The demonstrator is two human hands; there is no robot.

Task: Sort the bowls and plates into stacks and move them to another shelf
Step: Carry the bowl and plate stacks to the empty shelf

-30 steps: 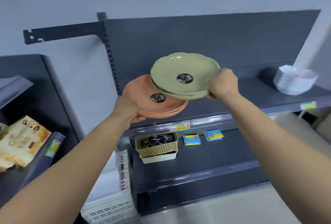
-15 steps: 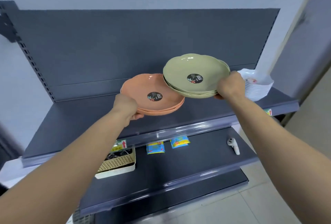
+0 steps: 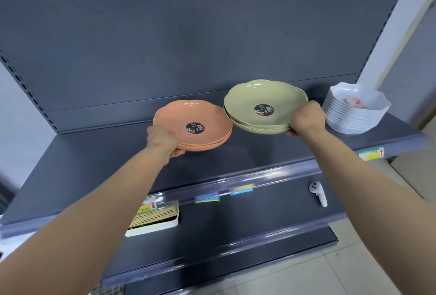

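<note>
From the head view, the person has swung round to face the dark shelf (image 3: 94,165) squarely, and both stacks, held up in the air off its left end a second ago, have come down low over its top. The left hand (image 3: 162,140) grips the near rim of the orange plates (image 3: 177,118), thumb on top and fingers curled underneath. That stack sits just above the shelf or on it; I cannot tell which. The right hand (image 3: 306,119) pinches the rim of the green plates (image 3: 264,96) the same way, holding them a little higher, their left edge just meeting the orange stack. Just to the right, a stack of white bowls (image 3: 354,115) already stands on this shelf. The carrying looks all but finished: each colour is its own stack, and what I judge remains is to set both down side by side and let go.
</note>
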